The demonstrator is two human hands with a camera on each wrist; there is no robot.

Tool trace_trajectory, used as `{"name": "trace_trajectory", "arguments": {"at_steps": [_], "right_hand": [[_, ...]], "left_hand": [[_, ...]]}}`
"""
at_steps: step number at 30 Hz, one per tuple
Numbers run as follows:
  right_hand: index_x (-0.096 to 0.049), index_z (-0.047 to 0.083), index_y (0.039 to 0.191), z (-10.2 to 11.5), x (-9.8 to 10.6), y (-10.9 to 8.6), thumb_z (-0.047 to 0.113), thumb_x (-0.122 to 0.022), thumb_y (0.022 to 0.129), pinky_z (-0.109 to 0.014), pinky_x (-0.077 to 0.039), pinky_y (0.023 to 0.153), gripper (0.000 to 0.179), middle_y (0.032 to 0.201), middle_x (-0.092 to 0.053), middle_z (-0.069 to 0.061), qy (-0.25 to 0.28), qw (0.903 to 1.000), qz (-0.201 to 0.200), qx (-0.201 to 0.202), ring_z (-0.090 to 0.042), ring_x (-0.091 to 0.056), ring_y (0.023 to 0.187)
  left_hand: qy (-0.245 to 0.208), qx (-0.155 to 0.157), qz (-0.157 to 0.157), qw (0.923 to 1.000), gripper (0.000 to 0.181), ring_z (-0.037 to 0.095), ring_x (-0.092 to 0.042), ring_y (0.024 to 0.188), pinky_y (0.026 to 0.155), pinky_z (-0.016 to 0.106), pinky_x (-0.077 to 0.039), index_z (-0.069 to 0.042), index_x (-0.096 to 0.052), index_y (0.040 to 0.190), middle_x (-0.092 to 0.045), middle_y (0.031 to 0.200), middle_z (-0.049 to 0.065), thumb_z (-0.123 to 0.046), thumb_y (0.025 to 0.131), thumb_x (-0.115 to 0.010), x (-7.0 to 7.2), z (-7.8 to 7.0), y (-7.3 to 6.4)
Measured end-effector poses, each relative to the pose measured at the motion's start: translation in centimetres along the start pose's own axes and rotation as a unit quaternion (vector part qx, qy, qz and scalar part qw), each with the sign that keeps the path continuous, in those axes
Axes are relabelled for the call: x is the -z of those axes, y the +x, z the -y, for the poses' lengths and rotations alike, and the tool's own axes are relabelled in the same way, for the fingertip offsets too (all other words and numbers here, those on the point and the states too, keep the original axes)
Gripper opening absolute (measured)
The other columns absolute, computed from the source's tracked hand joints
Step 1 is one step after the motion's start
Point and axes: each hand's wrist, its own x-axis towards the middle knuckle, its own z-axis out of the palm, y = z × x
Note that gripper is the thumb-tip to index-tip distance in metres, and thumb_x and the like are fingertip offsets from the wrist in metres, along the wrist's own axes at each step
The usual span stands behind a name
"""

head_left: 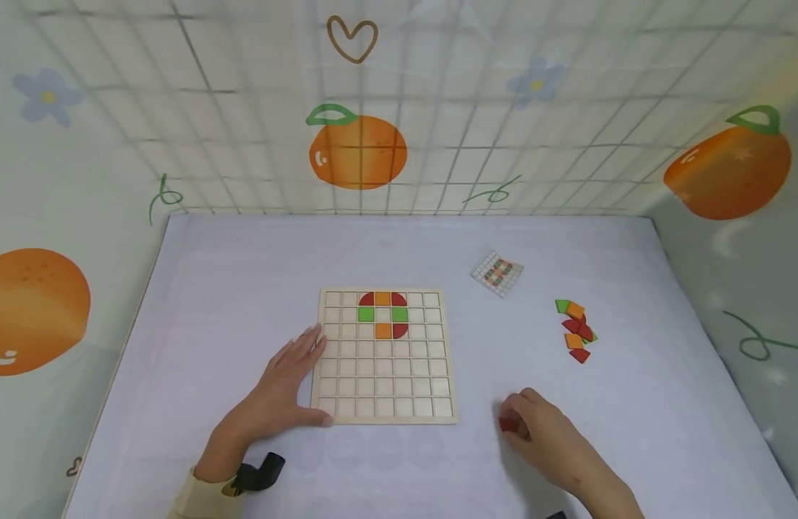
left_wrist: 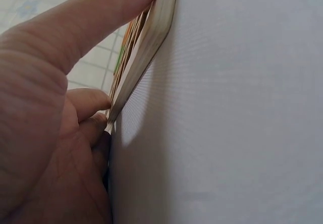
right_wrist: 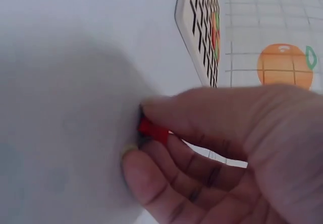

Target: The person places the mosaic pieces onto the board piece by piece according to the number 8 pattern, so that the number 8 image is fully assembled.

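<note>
A square wooden grid board (head_left: pixel 385 369) lies mid-table, with red, orange and green tiles forming a near-ring in its upper rows. My left hand (head_left: pixel 278 386) rests along the board's left edge, fingers spread, thumb at the lower left corner; the left wrist view shows the thumb (left_wrist: pixel 86 19) against the board's rim (left_wrist: pixel 151 37). To the right of the board, my right hand (head_left: pixel 544 436) pinches a red tile (right_wrist: pixel 153 129) between thumb and fingers, low over the table. The tile's full shape is hidden by the fingers.
Loose red, orange and green tiles (head_left: pixel 574 341) lie in a small heap at the right. A small pattern card (head_left: pixel 498 274) with a printed grid lies behind and right of the board. Patterned curtains (head_left: pixel 437 108) stand around the table's back and sides.
</note>
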Motion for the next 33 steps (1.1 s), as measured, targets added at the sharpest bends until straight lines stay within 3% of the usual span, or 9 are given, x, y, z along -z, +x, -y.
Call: {"name": "trace_trajectory", "arguments": {"at_steps": [4, 11, 15, 20, 24, 29, 33], "right_hand": [[-0.068, 0.014, 0.096, 0.3, -0.1, 0.1, 0.005, -0.084, 0.084, -0.026, -0.053, 0.070, 0.023, 0.089, -0.055, 0.006, 0.002, 0.9996, -0.025, 0.013, -0.010, -0.052, 0.078], [-0.070, 0.015, 0.101, 3.8, -0.6, 3.3, 0.004, -0.084, 0.085, -0.023, -0.054, 0.071, 0.024, 0.094, -0.057, 0.008, 0.031, 0.9899, -0.088, 0.107, -0.008, -0.054, 0.083], [-0.072, 0.012, 0.105, 7.6, -0.4, 7.0, 0.006, -0.083, 0.088, -0.024, -0.056, 0.073, 0.021, 0.099, -0.059, 0.007, 0.043, 0.9807, -0.091, 0.167, -0.011, -0.058, 0.086], [-0.073, 0.008, 0.107, 11.4, -0.4, 11.6, 0.006, -0.079, 0.091, -0.026, -0.056, 0.076, 0.017, 0.101, -0.061, 0.003, 0.020, 0.9686, -0.081, 0.234, -0.013, -0.059, 0.087], [-0.071, 0.008, 0.107, 13.6, -0.9, 14.7, 0.009, -0.078, 0.093, -0.028, -0.054, 0.075, 0.015, 0.099, -0.061, 0.001, -0.007, 0.9621, -0.074, 0.262, -0.015, -0.057, 0.086], [-0.068, 0.011, 0.097, 14.9, -1.7, 17.2, 0.010, -0.078, 0.094, -0.028, -0.052, 0.075, 0.011, 0.093, -0.060, 0.003, -0.039, 0.9568, -0.064, 0.281, -0.014, -0.055, 0.087], [-0.065, 0.015, 0.086, 15.0, -2.1, 17.6, 0.008, -0.078, 0.093, -0.029, -0.050, 0.075, 0.016, 0.087, -0.057, 0.005, -0.055, 0.9488, -0.071, 0.303, -0.016, -0.053, 0.086]], "left_hand": [[-0.003, -0.001, 0.000, 1.0000, 0.132, 0.021, 0.001, 0.161, 0.128, 0.048, -0.002, -0.014, -0.015, 0.169, 0.001, 0.175, -0.005, -0.046, 0.070, -0.096, 0.0, -0.2, 0.2], [-0.002, -0.006, -0.011, 0.9999, 0.130, 0.024, -0.002, 0.161, 0.128, 0.051, -0.005, -0.012, -0.018, 0.168, -0.002, 0.176, -0.001, -0.044, 0.070, -0.096, 0.4, -0.3, 0.1], [-0.002, -0.009, -0.019, 0.9998, 0.129, 0.024, -0.005, 0.161, 0.128, 0.052, -0.007, -0.010, -0.020, 0.168, -0.005, 0.176, 0.001, -0.043, 0.069, -0.097, 0.5, -0.3, 0.0], [-0.007, -0.008, -0.002, 0.9999, 0.130, 0.019, -0.001, 0.161, 0.128, 0.049, -0.004, -0.012, -0.019, 0.168, -0.002, 0.176, -0.002, -0.047, 0.070, -0.096, 0.2, -0.4, 0.2], [0.000, -0.007, 0.008, 0.9999, 0.130, 0.014, 0.003, 0.160, 0.128, 0.046, -0.002, -0.015, -0.015, 0.169, 0.002, 0.175, -0.006, -0.054, 0.072, -0.093, 0.1, -0.1, 0.3], [0.004, -0.014, 0.003, 0.9999, 0.130, 0.013, 0.004, 0.160, 0.128, 0.045, -0.002, -0.016, -0.014, 0.169, 0.003, 0.175, -0.007, -0.058, 0.072, -0.091, 0.3, 0.3, 0.2], [0.004, -0.019, -0.002, 0.9998, 0.131, 0.013, 0.004, 0.160, 0.128, 0.044, -0.002, -0.016, -0.014, 0.169, 0.003, 0.175, -0.008, -0.058, 0.072, -0.091, 0.2, 0.6, 0.2]]}}
